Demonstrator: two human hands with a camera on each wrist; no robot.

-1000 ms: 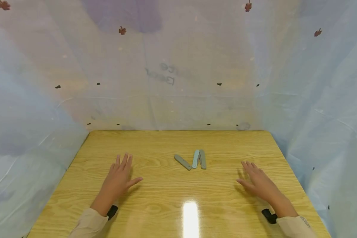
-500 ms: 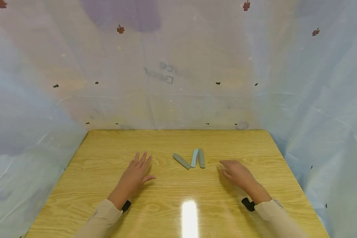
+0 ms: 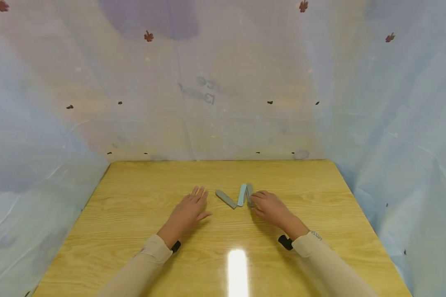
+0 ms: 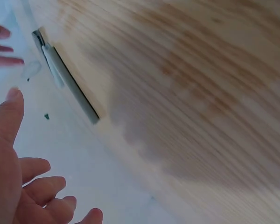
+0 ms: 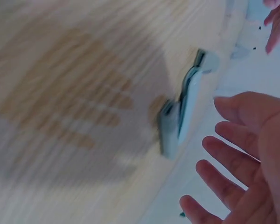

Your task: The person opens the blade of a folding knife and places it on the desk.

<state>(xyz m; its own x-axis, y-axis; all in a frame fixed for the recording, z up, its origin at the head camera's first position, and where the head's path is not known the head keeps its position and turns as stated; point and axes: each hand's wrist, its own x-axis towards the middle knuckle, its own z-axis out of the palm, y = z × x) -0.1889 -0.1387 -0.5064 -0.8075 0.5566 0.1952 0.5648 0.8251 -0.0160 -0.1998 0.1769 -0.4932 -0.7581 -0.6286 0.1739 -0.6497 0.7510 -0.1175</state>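
Observation:
A flat, hinged folding tool lies on the wooden table, opened into a zigzag. Its left grey section (image 3: pixel 225 199) slants away from the light-blue middle section (image 3: pixel 242 195). The right grey section (image 3: pixel 250 189) stands close beside the blue one, its near end partly covered by my right fingertips in the head view. My right hand (image 3: pixel 273 209) reaches in from the right with relaxed fingers; the right wrist view shows them spread near the folding tool (image 5: pixel 168 130). On the other side my left hand (image 3: pixel 187 211) hovers palm down, fingers extended and holding nothing, a short gap from the left section.
The wood-grain table (image 3: pixel 152 177) has rounded far corners. A pale plastic sheet (image 3: pixel 223 123) with small leaf and dark marks hangs behind it and along both sides. A bright reflection shows on the near tabletop. Black camera mounts (image 3: pixel 285 242) sit at both wrists.
Both hands have moved inward toward the folding tool, the right one from the far right up to the right grey section. The folding tool stays in its place on the table.

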